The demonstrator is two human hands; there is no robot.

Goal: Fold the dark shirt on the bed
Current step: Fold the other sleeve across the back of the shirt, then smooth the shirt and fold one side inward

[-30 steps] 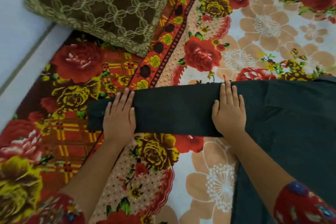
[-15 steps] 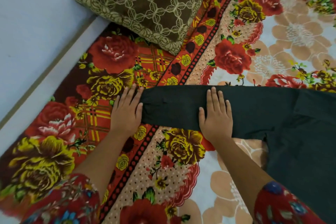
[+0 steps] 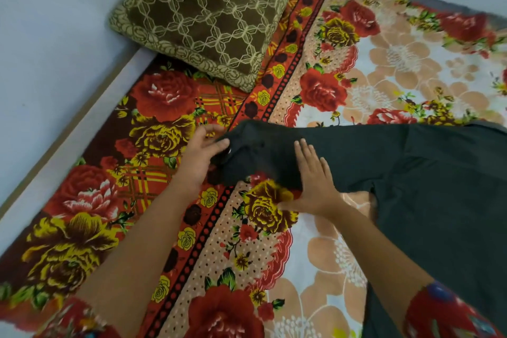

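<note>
Head view: dark green cloth shirt (image 3: 417, 173) lies on the floral-sheeted bed (image 3: 384, 68), its sleeve (image 3: 274, 151) stretched leftward.
Left hand (image 3: 201, 155): pinches the sleeve's end.
Right hand (image 3: 315, 178): flat, fingers straight, pressing the sleeve.

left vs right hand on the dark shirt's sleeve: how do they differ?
The left hand pinches the sleeve at its cuff end, fingers curled; the right hand lies flat mid-sleeve, fingers straight. Cloth bunches at the left hand, lies smooth under the right hand. Both touch the dark shirt.
</note>
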